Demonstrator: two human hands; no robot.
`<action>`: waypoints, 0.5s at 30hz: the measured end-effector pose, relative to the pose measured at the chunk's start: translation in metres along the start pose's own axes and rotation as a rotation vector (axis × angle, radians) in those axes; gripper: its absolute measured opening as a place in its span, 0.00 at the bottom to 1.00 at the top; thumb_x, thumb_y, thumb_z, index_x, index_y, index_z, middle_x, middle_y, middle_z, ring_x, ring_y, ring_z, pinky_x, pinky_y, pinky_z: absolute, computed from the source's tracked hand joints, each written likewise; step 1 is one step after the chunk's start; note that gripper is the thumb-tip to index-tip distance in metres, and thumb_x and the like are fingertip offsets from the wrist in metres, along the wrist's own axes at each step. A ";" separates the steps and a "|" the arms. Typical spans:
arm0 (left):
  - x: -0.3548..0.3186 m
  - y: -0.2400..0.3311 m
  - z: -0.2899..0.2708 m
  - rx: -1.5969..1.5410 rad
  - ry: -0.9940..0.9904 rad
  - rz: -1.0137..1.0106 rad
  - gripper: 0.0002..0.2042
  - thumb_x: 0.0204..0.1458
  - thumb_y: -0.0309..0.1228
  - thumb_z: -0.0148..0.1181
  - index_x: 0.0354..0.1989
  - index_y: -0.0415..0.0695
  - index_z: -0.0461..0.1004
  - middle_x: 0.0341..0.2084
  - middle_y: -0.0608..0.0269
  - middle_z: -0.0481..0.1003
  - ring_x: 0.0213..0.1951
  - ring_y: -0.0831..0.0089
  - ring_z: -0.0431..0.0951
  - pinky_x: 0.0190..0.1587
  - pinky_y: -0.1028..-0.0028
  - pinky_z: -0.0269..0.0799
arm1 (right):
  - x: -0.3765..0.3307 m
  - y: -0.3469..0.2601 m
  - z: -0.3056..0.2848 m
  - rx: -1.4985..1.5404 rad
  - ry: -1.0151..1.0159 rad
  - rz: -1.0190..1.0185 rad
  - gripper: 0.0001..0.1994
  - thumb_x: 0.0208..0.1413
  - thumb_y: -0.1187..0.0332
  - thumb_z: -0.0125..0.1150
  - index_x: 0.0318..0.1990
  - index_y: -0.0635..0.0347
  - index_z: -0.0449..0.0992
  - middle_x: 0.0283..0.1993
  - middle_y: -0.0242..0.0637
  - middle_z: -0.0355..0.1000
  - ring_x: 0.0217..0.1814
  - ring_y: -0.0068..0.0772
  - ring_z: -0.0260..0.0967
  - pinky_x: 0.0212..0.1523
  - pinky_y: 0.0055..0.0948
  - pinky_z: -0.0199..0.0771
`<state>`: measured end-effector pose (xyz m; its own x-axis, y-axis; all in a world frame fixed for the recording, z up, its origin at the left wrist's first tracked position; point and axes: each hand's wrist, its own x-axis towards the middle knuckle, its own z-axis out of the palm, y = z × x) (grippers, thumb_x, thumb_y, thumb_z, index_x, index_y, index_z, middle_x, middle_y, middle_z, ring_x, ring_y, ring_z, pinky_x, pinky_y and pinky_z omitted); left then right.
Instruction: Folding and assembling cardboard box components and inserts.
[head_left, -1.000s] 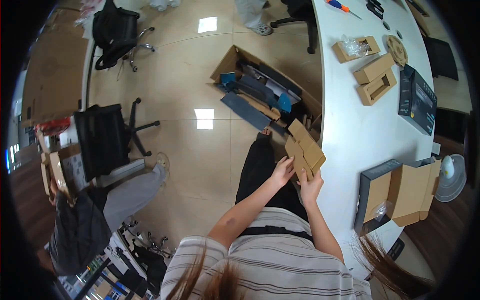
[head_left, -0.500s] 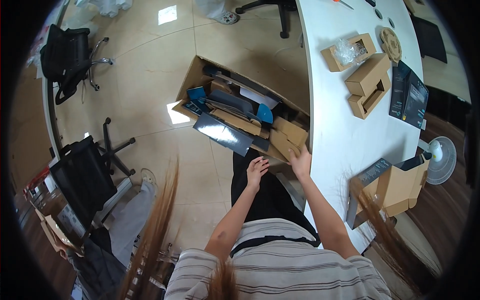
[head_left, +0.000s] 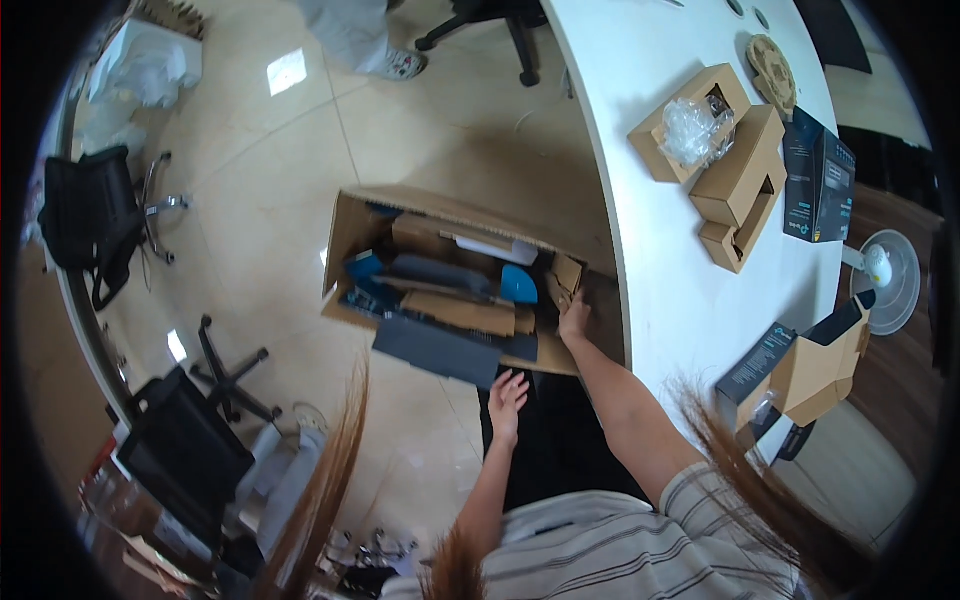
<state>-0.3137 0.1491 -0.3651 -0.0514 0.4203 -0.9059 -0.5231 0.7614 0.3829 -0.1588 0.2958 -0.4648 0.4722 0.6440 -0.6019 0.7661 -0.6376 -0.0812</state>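
Note:
A large open cardboard carton [head_left: 343, 258] holds flattened dark and brown packaging. My right hand [head_left: 573, 318] reaches inside its right end, closed around a folded brown cardboard piece [head_left: 566, 273]. Beside the carton's near edge is my left hand [head_left: 510, 393], fingers spread with nothing in them. A dark flat packaging panel [head_left: 437, 352] sticks out over that near edge, close to the left fingertips. Among the other pieces lie a blue rounded piece [head_left: 518, 284] and a brown cardboard strip [head_left: 455, 312].
A white table [head_left: 665, 300] runs along my right. It carries brown cardboard inserts [head_left: 738, 165], clear plastic wrap [head_left: 690, 132], a dark product box [head_left: 818, 180] and an opened box [head_left: 815, 365]. Black office chairs [head_left: 185, 455] stand at left. Another person's shoe [head_left: 404, 65] shows beyond the carton.
My right hand has moved further into the carton with the cardboard piece, now lower inside. My left hand stays near the close edge. The whole view has shifted, and the carton appears lower and farther left.

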 end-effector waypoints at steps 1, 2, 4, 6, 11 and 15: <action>0.003 0.005 0.000 0.004 -0.031 0.003 0.19 0.61 0.37 0.48 0.58 0.44 0.60 0.53 0.54 0.70 0.51 0.67 0.74 0.52 0.67 0.68 | 0.019 0.002 0.018 0.031 0.061 0.073 0.24 0.56 0.62 0.57 0.58 0.58 0.61 0.37 0.56 0.74 0.41 0.58 0.72 0.41 0.50 0.73; 0.008 0.005 0.010 0.004 -0.084 -0.002 0.19 0.61 0.38 0.49 0.58 0.44 0.60 0.52 0.54 0.70 0.50 0.67 0.74 0.51 0.69 0.69 | 0.054 0.027 0.032 0.116 0.150 0.090 0.26 0.55 0.59 0.59 0.58 0.57 0.58 0.37 0.54 0.74 0.41 0.57 0.73 0.40 0.50 0.74; 0.016 0.004 0.019 0.040 -0.117 0.002 0.20 0.61 0.38 0.49 0.58 0.44 0.61 0.52 0.55 0.71 0.49 0.68 0.74 0.50 0.70 0.69 | 0.086 0.030 0.027 0.029 0.086 0.196 0.29 0.53 0.57 0.60 0.58 0.56 0.57 0.38 0.53 0.75 0.40 0.55 0.74 0.39 0.49 0.74; 0.018 -0.001 0.015 0.106 -0.130 -0.003 0.19 0.61 0.38 0.49 0.58 0.44 0.61 0.51 0.55 0.71 0.48 0.68 0.75 0.50 0.70 0.70 | 0.085 0.018 0.013 0.031 0.055 0.179 0.34 0.50 0.52 0.63 0.59 0.59 0.54 0.41 0.53 0.74 0.44 0.52 0.74 0.44 0.48 0.71; 0.024 0.006 -0.018 0.250 -0.127 -0.049 0.16 0.61 0.35 0.48 0.56 0.46 0.63 0.50 0.56 0.73 0.46 0.68 0.76 0.47 0.73 0.71 | 0.057 -0.046 -0.092 0.080 -0.065 0.144 0.42 0.52 0.55 0.59 0.69 0.54 0.41 0.69 0.56 0.46 0.70 0.55 0.46 0.67 0.50 0.47; 0.021 0.007 0.021 0.401 -0.305 -0.019 0.14 0.60 0.33 0.49 0.53 0.46 0.64 0.47 0.56 0.75 0.43 0.67 0.78 0.42 0.71 0.72 | 0.022 0.063 -0.118 0.113 0.089 0.030 0.41 0.53 0.62 0.54 0.70 0.52 0.35 0.71 0.55 0.41 0.72 0.55 0.41 0.68 0.52 0.42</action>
<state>-0.3009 0.1735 -0.3773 0.2368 0.4842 -0.8423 -0.1503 0.8748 0.4606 -0.0483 0.3194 -0.3892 0.5346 0.6558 -0.5330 0.6997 -0.6972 -0.1559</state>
